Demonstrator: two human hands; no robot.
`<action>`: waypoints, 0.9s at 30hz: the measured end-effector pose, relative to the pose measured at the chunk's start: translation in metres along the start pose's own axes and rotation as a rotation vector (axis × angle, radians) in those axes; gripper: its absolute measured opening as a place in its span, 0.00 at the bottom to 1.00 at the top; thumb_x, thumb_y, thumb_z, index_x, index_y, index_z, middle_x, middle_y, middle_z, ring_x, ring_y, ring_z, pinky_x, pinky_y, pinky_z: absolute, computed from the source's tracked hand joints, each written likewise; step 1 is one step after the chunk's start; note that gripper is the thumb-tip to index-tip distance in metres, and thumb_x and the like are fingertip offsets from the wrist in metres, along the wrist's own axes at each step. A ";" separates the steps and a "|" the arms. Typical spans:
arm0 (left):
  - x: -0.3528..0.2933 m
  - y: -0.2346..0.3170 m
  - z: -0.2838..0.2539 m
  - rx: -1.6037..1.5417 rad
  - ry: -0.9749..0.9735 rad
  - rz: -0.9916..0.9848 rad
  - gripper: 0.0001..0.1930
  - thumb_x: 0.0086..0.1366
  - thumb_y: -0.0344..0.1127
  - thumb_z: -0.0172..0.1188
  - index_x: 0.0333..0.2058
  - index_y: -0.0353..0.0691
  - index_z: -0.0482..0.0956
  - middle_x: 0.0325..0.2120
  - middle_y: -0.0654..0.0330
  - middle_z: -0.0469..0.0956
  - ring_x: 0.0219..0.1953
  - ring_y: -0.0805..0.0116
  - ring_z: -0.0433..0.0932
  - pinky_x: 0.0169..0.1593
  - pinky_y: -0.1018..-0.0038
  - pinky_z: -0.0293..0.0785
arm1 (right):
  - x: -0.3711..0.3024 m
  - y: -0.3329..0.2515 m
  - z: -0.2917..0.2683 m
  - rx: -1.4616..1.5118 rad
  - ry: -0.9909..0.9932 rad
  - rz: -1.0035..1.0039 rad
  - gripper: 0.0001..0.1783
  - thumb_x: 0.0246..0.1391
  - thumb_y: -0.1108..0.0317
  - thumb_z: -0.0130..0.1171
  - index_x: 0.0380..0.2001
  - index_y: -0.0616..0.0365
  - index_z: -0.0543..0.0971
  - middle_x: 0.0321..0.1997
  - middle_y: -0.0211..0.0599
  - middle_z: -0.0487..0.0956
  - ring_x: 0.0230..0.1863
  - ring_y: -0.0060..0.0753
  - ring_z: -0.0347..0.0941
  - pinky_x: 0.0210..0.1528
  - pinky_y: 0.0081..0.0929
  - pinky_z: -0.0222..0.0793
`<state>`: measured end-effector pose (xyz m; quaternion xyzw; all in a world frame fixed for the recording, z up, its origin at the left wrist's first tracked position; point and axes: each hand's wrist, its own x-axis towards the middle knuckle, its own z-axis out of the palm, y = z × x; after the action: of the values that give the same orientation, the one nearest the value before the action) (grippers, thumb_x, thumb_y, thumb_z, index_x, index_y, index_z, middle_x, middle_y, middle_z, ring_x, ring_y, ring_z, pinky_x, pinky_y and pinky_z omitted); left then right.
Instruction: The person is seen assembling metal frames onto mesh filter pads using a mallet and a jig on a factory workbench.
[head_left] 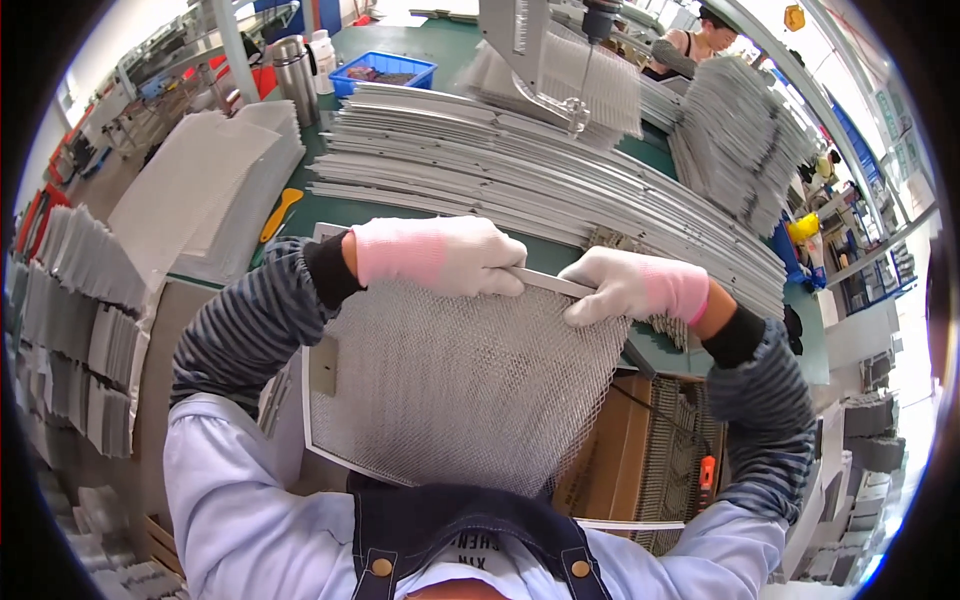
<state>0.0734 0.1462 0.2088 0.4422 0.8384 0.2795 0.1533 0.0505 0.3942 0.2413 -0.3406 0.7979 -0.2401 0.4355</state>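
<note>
A silver metal mesh panel [460, 370] lies tilted in front of my body. A thin metal frame strip [552, 283] runs along its far edge, and framing borders its left and near sides; at the right the mesh edge looks bare. My left hand [450, 257], in a white glove with a pink cuff, is closed over the far edge left of the middle. To its right, my right hand [630, 287], gloved alike, pinches the same edge with its thumb on the mesh. A short stretch of strip shows between the hands.
Long metal frame strips [480, 150] are stacked across the green table beyond the panel. White sheets [210, 180] and a yellow-handled tool [281, 214] lie left. A machine arm [520, 60] hangs overhead. At the lower right, a cardboard box [605, 440] sits near an orange-handled screwdriver [707, 472]. Another person works far right.
</note>
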 end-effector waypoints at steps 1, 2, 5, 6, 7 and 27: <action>0.002 0.001 0.002 0.024 0.003 -0.050 0.13 0.62 0.39 0.59 0.31 0.33 0.73 0.21 0.50 0.73 0.26 0.52 0.76 0.33 0.62 0.71 | -0.007 -0.005 0.001 0.017 0.001 0.011 0.22 0.52 0.59 0.61 0.41 0.70 0.79 0.26 0.33 0.78 0.29 0.22 0.71 0.33 0.24 0.67; 0.003 0.003 0.004 0.048 0.005 -0.102 0.13 0.62 0.40 0.59 0.31 0.33 0.73 0.21 0.50 0.74 0.25 0.52 0.77 0.32 0.62 0.72 | -0.012 -0.010 0.002 0.004 0.100 0.064 0.20 0.50 0.63 0.62 0.40 0.70 0.80 0.26 0.34 0.78 0.28 0.23 0.72 0.33 0.24 0.68; -0.011 0.022 0.007 0.460 0.092 -0.041 0.13 0.60 0.40 0.61 0.29 0.34 0.73 0.22 0.51 0.75 0.23 0.54 0.78 0.28 0.62 0.73 | -0.025 -0.017 0.016 0.069 0.271 0.085 0.18 0.45 0.71 0.64 0.40 0.71 0.80 0.26 0.36 0.80 0.27 0.23 0.73 0.33 0.24 0.69; -0.013 0.023 0.011 0.583 0.213 0.046 0.13 0.59 0.40 0.62 0.28 0.35 0.73 0.18 0.51 0.74 0.20 0.54 0.77 0.24 0.63 0.72 | -0.025 -0.017 0.023 0.144 0.349 0.072 0.18 0.46 0.71 0.63 0.41 0.71 0.80 0.26 0.36 0.80 0.27 0.22 0.73 0.33 0.24 0.69; -0.013 0.024 0.010 0.576 0.202 0.043 0.13 0.59 0.40 0.62 0.28 0.35 0.73 0.18 0.51 0.74 0.20 0.54 0.77 0.24 0.63 0.72 | -0.026 -0.018 0.028 0.219 0.425 0.058 0.19 0.46 0.72 0.63 0.42 0.71 0.80 0.26 0.35 0.80 0.27 0.21 0.72 0.33 0.23 0.69; -0.009 -0.028 0.019 0.440 0.281 0.130 0.19 0.60 0.49 0.60 0.21 0.38 0.74 0.12 0.54 0.71 0.16 0.55 0.75 0.22 0.66 0.71 | 0.009 0.005 0.004 0.212 0.099 -0.137 0.20 0.56 0.67 0.58 0.49 0.69 0.75 0.27 0.30 0.77 0.27 0.19 0.71 0.32 0.20 0.72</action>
<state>0.0692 0.1322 0.1769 0.4747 0.8619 0.1583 -0.0826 0.0486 0.3907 0.2315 -0.3343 0.7635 -0.3688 0.4114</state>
